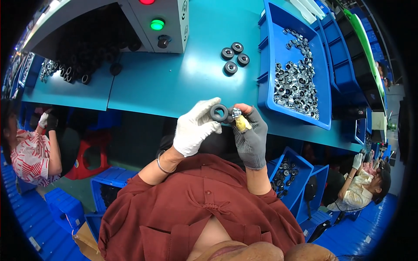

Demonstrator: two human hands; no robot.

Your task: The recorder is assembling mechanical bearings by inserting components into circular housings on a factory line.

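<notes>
In front of my chest, my left hand, in a white glove, pinches a small black rubber tyre by its edge, hole facing me. Close beside it, my right hand, in a grey dotted glove, grips a shiny chrome wheel hub between thumb and fingers. One finger of that glove is wrapped in yellow tape. The hub is apart from the tyre's hole. Several black wheels with hubs inside lie together on the teal table.
At right on the table stands a blue bin with many chrome hubs. A grey machine with lit buttons stands at far left, beside piled black tyres. Below right, a blue crate holds black wheels. Other people sit on both sides.
</notes>
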